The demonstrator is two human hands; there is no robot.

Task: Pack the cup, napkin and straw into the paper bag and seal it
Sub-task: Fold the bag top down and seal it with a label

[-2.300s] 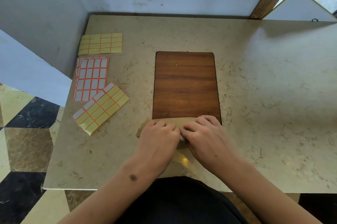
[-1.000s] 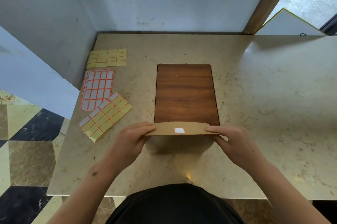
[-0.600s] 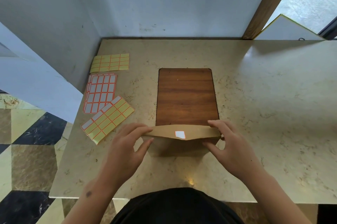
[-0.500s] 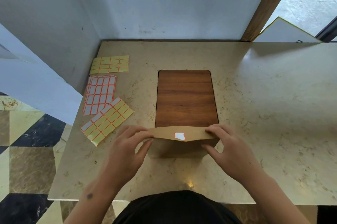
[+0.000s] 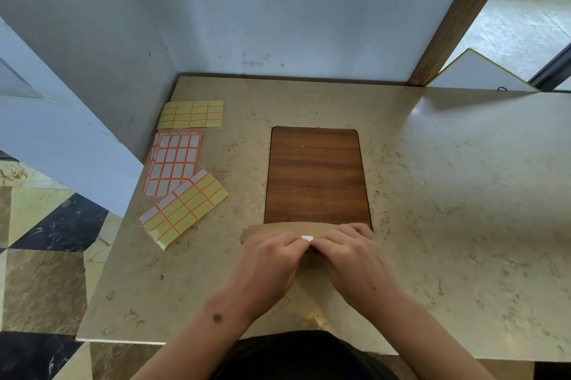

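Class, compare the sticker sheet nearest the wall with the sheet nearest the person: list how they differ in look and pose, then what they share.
1. The sheet nearest the wall is all yellow; the sheet nearest the person has a row of white labels along one edge.
2. The wall sheet lies square to the table edge; the near sheet lies askew, overlapping the white sheet.
Both are orange-lined grids lying flat.

Daylight comes in from the doorway [image 5: 525, 18] at the upper right of the frame, and the scene is evenly bright without being harsh. The bench [image 5: 448, 194] carries a pale sheen across its upper right and a small glare spot near its lower edge. A soft shadow lies along the far right corner. Straight lines bow outward toward the frame's edges, a wide-angle effect. The hands [image 5: 309, 259] look slightly soft; the rest is sharp.
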